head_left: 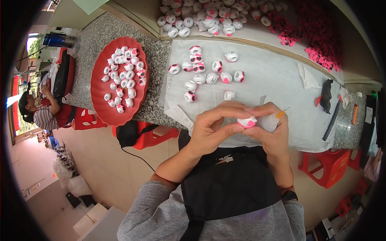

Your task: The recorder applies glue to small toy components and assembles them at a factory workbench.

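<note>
Before my chest, my left hand (213,125) pinches a small white-and-pink toy head (246,122) between thumb and fingers. My right hand (274,138) meets it from the other side, its thumb and fingertip touching the same piece. Tucked in that right hand is a translucent white squeeze bottle (268,123) with an orange needle tip (280,114) pointing up and right. Beyond my hands, several similar white toy heads with pink and black parts (212,78) lie on a white sheet (265,76) covering the worktable.
A red scalloped tray (96,86) of toy heads stands at left on the granite top (96,28). Behind the sheet, a shelf holds piled white heads (209,16) and pink parts (321,48). Red stools (327,170) stand below. Another person (38,108) sits far left.
</note>
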